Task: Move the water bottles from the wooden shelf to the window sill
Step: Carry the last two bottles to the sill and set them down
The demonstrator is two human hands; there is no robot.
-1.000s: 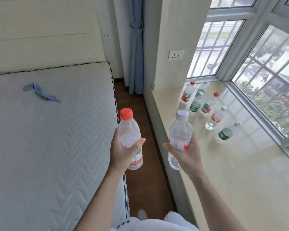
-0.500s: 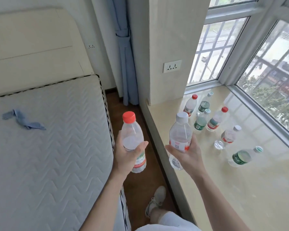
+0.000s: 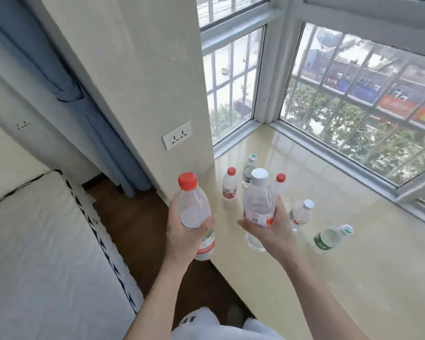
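1. Window sill (image 3: pixel 353 278): glossy beige ledge; several water bottles stand near its left end.
2. Left hand (image 3: pixel 184 238): fingers wrapped around a red-capped bottle (image 3: pixel 194 212), held upright beside the sill's edge.
3. Right hand (image 3: pixel 271 231): fingers closed on a white-capped bottle (image 3: pixel 258 204), raised above the sill.

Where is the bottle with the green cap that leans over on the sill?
In the head view, the leaning green-capped bottle is on the window sill, right of the right hand, just beyond a white-capped bottle.
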